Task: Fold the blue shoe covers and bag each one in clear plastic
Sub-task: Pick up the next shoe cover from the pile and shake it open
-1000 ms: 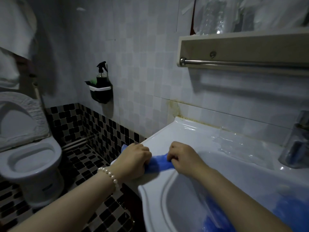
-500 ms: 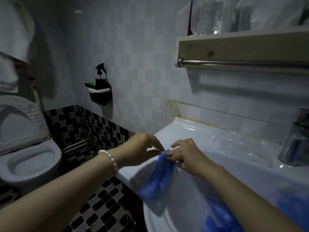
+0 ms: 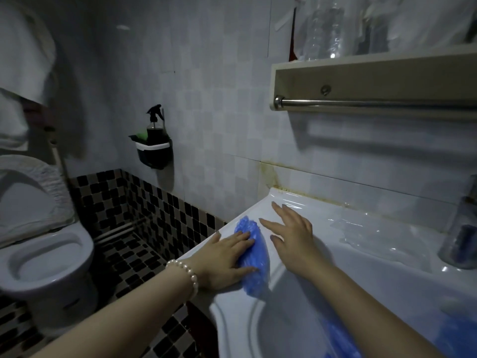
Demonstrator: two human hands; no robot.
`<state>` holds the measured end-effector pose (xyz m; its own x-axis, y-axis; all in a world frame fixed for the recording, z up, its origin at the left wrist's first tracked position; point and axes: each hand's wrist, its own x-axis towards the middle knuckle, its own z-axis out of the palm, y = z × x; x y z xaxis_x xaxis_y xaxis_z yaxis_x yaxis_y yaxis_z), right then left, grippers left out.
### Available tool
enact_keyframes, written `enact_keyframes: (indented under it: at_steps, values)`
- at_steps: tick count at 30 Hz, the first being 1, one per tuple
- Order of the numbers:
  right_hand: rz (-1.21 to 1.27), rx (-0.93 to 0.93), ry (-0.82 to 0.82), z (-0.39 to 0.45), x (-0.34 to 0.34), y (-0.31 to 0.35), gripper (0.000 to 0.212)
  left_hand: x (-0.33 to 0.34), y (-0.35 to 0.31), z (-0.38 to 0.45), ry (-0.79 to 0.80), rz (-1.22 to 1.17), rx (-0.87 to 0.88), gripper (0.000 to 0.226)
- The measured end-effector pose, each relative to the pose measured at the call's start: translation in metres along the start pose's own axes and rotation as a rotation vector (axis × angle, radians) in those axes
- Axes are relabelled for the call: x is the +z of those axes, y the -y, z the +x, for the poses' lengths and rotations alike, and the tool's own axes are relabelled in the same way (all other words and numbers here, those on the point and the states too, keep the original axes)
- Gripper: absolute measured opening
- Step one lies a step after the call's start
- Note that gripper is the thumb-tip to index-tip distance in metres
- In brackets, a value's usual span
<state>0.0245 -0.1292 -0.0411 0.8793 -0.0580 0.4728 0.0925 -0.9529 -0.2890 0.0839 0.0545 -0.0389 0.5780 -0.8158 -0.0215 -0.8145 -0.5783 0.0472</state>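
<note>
Flat-handed hold: left hand (image 3: 224,257), fingers straight and together, presses down on the cover (image 3: 254,257), fingertips lying over its left side. Right hand (image 3: 291,233): spread, fingers straight, palm down just to the right of the cover; whether it touches the surface cannot be told. Neither hand curls round anything.

Cover: blue, crumpled, elongated, lying flat on the left ledge of the sink (image 3: 335,280), its near end at the basin's edge.

Bags (image 3: 371,233): clear plastic, lying on the back ledge to the right of the right hand, apart from the cover.

More blue covers (image 3: 338,339): a heap low in the basin, partly hidden by the right forearm; another blue mass (image 3: 456,332) at the lower right edge of view.

Bracelet (image 3: 187,272): pearl beads, on the left wrist.

Cup (image 3: 462,233): clear, with dark contents, on the sink's right ledge.

Shelf (image 3: 374,73): beige, wall-mounted above the sink, with a metal rail (image 3: 361,102) beneath; clear plastic items on top, indistinct.

Caddy (image 3: 154,151): dark, on the tiled wall, holding a spray bottle (image 3: 154,125).

Toilet (image 3: 44,257): white, lid raised, at left on a black-and-white chequered floor.
</note>
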Motion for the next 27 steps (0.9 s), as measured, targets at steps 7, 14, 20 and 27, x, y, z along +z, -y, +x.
enact_keyframes:
  at_steps: [7, 14, 20, 27]
  values:
    - [0.660, -0.032, 0.224, -0.044, -0.018, 0.018, 0.030, 0.000, 0.004, 0.004, 0.052, -0.065, -0.020, 0.117]
    - [0.483, -0.043, 0.203, -0.060, -0.003, 0.026, 0.043, -0.005, 0.004, 0.002, 0.157, -0.062, -0.017, 0.129]
    - [0.520, -0.031, 0.139, -0.060, 0.001, 0.030, 0.019, -0.016, 0.007, 0.007, 0.238, -0.312, -0.037, 0.126]
    - [0.647, 0.128, 0.049, -0.064, 0.005, 0.045, 0.011, -0.013, 0.005, 0.007, 0.192, -0.223, -0.037, 0.108]
